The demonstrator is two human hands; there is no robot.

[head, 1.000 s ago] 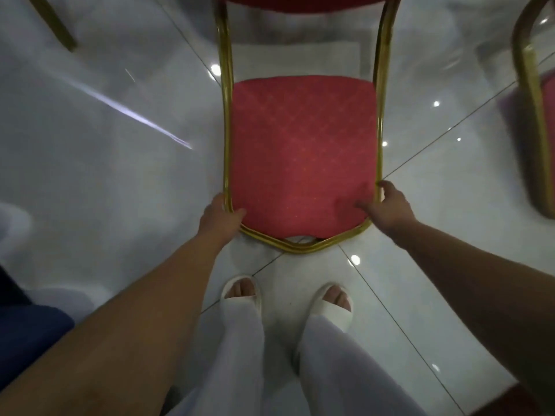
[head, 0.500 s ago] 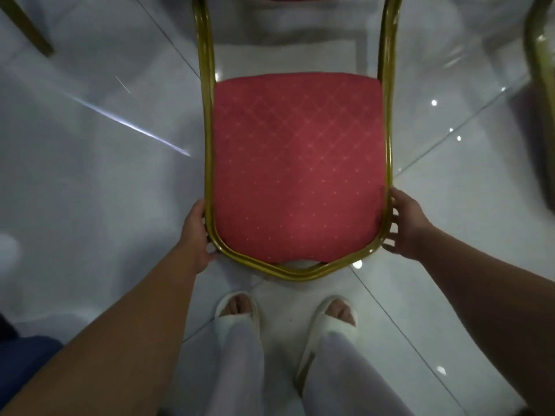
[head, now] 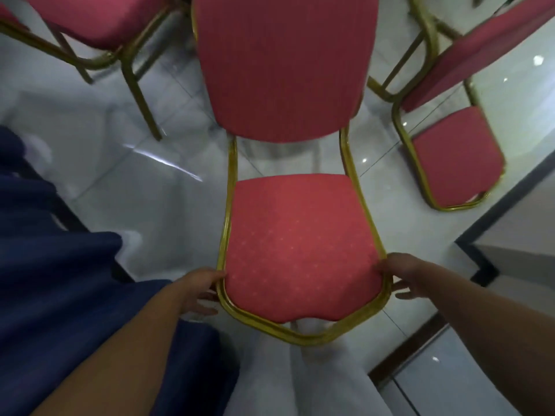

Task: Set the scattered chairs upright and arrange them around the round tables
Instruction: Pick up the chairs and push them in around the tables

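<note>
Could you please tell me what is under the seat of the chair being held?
Under the chair, white trousers show through the front notch; its seat hides the rest.

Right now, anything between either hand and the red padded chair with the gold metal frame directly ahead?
Nothing visible. The left hand and right hand both grip the red padded gold-framed chair at its seat's front corners.

Red chairs with gold frames: we count three, the near chair point(head: 300, 244), the upper-left chair point(head: 99, 16) and the right-side chair point(head: 456, 157) (a red sliver at the far left edge may be a fourth; we cannot tell). Hands: two, left hand point(head: 201, 291) and right hand point(head: 402, 276). Blue cloth point(head: 60, 295): one. White trouser legs point(head: 330, 379): two, blurred.
</note>
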